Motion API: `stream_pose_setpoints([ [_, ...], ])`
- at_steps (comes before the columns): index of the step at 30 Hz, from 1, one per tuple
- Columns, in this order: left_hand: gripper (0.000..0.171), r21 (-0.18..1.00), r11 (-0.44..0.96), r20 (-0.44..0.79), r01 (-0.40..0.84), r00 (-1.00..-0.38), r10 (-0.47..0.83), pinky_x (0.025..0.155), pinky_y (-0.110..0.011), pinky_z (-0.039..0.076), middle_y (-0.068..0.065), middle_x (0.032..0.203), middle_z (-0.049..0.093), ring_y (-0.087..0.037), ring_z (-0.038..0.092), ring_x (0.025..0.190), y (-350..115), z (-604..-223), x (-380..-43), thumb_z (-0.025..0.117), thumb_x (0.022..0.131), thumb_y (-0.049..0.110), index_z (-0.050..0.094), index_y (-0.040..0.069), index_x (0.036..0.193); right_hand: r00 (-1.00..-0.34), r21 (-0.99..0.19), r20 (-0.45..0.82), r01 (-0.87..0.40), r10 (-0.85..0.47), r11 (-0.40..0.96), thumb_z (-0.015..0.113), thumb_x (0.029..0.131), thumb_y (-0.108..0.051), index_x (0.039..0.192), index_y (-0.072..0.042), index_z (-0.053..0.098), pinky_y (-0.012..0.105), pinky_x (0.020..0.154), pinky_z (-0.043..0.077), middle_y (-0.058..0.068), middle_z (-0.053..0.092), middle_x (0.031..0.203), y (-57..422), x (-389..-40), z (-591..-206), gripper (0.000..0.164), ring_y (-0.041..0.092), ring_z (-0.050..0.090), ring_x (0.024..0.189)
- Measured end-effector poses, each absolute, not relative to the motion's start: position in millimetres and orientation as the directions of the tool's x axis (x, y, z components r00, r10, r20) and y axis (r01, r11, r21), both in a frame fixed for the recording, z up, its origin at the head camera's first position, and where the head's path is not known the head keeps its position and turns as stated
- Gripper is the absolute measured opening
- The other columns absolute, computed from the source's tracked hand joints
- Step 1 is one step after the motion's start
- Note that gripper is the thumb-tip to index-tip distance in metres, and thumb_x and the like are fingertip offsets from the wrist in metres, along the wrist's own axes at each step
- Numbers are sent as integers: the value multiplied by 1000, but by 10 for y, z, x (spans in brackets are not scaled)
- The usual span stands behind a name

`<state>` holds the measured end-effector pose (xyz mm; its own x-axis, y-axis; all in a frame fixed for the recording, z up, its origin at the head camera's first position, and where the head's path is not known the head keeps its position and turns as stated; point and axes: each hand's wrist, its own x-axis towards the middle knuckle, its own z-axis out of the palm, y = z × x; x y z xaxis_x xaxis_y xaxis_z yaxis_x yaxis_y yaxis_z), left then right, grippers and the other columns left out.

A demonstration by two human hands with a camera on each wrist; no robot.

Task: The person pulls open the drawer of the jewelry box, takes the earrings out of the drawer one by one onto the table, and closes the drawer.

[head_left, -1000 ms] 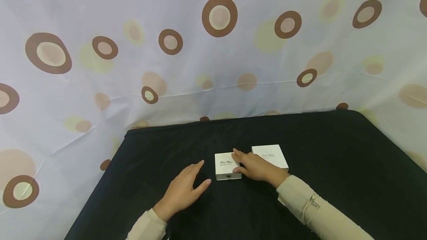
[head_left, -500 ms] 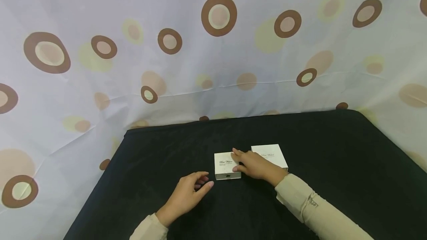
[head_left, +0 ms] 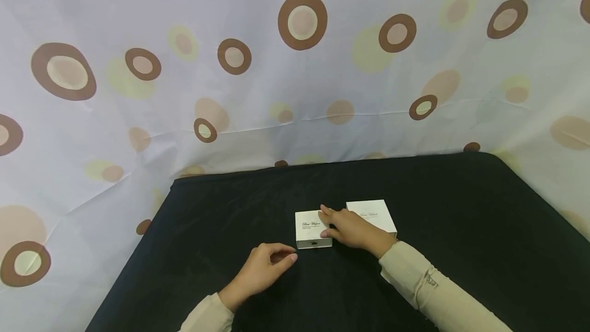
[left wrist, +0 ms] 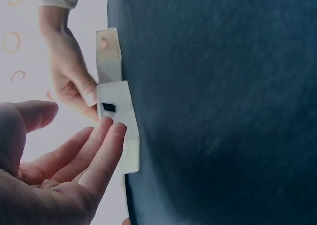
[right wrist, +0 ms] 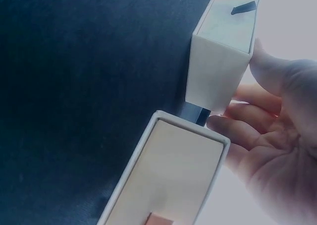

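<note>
A small white drawer box [head_left: 309,225] with script lettering on top lies on the black cloth. From its front face sticks a short black ribbon tab [right wrist: 244,8]. My right hand [head_left: 352,229] holds the box at its right end, thumb by the front edge and fingers toward the back. Just in front of the box's left front corner is my left hand [head_left: 265,268], its fingers loosely bent and nothing between them. In the left wrist view its fingertips overlap the front face near the ribbon tab.
To the right, partly behind my right hand, sits a larger white box [head_left: 369,210], with a pinkish tab [right wrist: 159,219] on its front face. Black cloth [head_left: 451,209] covers the table. A patterned curtain [head_left: 258,19] hangs behind it.
My left hand has moved slightly right, toward the front of the small box, and its fingers and thumb have come closer together. The right hand and both boxes stay in place.
</note>
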<state>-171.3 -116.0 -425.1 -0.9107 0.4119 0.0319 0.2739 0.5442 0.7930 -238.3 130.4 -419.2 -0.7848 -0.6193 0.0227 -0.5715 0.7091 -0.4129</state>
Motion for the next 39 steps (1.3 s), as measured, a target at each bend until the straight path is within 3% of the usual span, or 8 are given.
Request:
stream_pose_setpoints([
  [11,30,944,331,-154,-1,-887,435,76,-33,56,-16,99,71,-24,69,91,-1069,-4352,-1741,60,95,16,63,-9,112,-788,-426,21,-564,-616,707,62,92,-24,136,7,46,51,103,39,27,37,145,1307,-2393,-4185,56,40,46,127],
  [39,36,932,145,-363,-333,-822,440,82,-36,55,-22,108,68,-21,69,92,-858,-4416,-1848,51,100,16,57,-12,121,-804,-430,-11,-533,-594,729,62,92,-26,138,4,45,53,107,33,23,36,147,1297,-2397,-4175,58,39,39,133],
])
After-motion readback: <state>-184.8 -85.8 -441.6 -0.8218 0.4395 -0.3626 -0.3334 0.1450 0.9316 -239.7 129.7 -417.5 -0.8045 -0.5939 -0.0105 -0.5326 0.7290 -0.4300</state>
